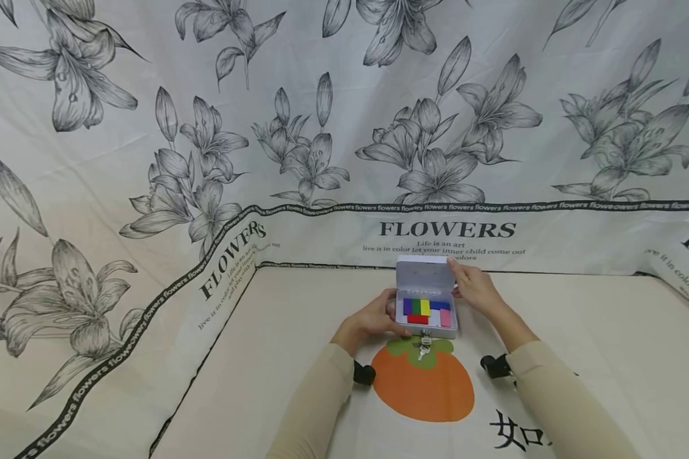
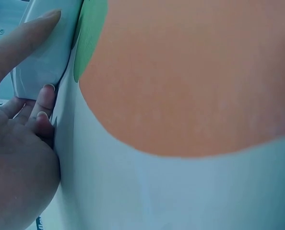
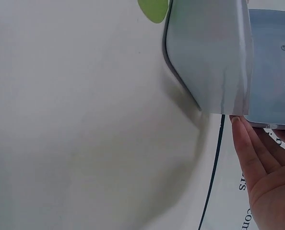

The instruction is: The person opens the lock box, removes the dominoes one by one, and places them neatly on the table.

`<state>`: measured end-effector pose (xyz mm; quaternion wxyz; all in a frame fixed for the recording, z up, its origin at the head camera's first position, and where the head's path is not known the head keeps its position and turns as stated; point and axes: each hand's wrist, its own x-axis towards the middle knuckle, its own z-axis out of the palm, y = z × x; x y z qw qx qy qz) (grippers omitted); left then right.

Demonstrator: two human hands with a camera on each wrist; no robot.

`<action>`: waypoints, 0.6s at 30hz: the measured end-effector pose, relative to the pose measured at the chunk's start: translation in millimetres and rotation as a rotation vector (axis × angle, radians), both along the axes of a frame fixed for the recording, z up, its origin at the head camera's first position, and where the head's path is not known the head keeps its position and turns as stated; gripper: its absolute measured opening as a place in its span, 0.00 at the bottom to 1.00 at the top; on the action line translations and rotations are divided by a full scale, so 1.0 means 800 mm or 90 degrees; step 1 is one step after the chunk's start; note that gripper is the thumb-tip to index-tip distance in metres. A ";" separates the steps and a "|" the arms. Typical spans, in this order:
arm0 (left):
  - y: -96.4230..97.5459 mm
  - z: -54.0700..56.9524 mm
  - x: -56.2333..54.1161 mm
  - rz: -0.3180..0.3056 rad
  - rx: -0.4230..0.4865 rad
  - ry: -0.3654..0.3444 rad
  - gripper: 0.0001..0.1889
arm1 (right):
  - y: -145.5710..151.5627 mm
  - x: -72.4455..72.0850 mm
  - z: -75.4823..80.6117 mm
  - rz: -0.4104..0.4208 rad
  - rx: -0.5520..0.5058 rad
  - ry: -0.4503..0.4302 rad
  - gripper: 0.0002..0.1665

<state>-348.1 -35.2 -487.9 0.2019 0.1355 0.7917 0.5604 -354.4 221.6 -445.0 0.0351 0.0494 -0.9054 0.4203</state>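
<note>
A small white metal box (image 1: 436, 332) stands on the table with its lid (image 1: 425, 278) raised. Colored blocks (image 1: 418, 310) lie inside: purple, green, yellow, red, blue and pink. From the lock at the front hang small keys (image 1: 424, 349). My left hand (image 1: 373, 317) grips the left side of the box; in the left wrist view its thumb (image 2: 29, 36) lies along the front wall, other fingers around the side. At the right, my right hand (image 1: 481, 293) holds the lid's right edge, fingers near the hinge corner in the right wrist view.
The table cover (image 1: 298, 331) carries a printed orange persimmon (image 1: 425, 386) just in front of the box and black characters (image 1: 517, 430) nearer me. A white flower-printed cloth (image 1: 321, 236) hangs behind the box and along the left.
</note>
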 end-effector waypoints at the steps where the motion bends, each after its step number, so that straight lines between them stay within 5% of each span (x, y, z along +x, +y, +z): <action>1: 0.000 0.000 0.000 0.000 -0.001 -0.001 0.53 | 0.000 0.000 0.001 -0.001 -0.001 -0.003 0.52; 18: 0.000 0.003 0.000 -0.003 -0.013 -0.014 0.53 | 0.002 0.006 0.004 0.015 -0.015 -0.037 0.53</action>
